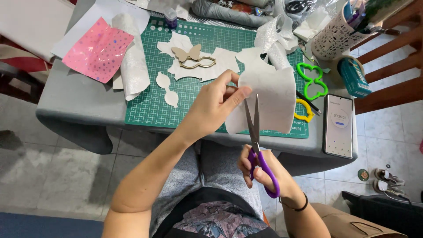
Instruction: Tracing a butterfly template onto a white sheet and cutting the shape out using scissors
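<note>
A green mat (150, 101) lies on the grey surface (79, 105), and everything here is told from that mat.

Off the mat's left edge lies a shiny pink sheet (98, 49) with little dots. Next to it a white glittery sheet (132, 66) curls over the mat's left side. On the mat near its left part sits a small white cutout (166, 88) with a wavy shape. In the mat's middle there are more white scraps (220, 61), and on them a brown butterfly shape (187, 53) and a brown outline shape (198, 62).

Above the mat's front edge, the left hand (211, 105) pinches the white piece (269, 99). The piece is soft and pale, with a faint sparkle. Its top is cut into bumps and its bottom edge is straight. It is held up in the air, over the mat's front right corner.

In front of the mat, over the lap, the right hand (260, 169) is closed around the purple handles of the scissors (255, 136). The thin grey blades point up and meet the bottom edge of the piece.

At the mat's right edge lie a bright green template (312, 81) and a yellow one (305, 110). Right of the mat lies a phone (338, 125) with its screen lit. Behind it lies a teal box (354, 77), and a white cup (335, 37) with a holey pattern holds pens.
</note>
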